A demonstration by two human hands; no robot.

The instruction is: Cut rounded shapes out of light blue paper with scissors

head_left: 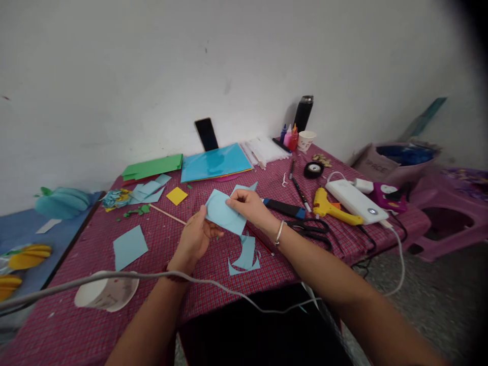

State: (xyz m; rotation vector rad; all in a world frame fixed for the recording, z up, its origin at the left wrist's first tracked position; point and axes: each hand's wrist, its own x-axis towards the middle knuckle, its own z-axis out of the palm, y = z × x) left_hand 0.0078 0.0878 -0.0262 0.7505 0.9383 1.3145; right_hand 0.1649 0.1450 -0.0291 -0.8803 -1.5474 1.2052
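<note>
Tablecloth point(87, 234): scissors point(299, 227), scraps point(248, 252) near held blue paper point(226, 211); cable point(152, 275) crossing foreground.

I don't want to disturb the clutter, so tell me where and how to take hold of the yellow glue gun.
Take the yellow glue gun by its handle, probably best from the near side. It lies flat, the long, slim handle stretching to the right and slightly toward the viewer, while the white power bank sits close along the handle's far side.
</note>
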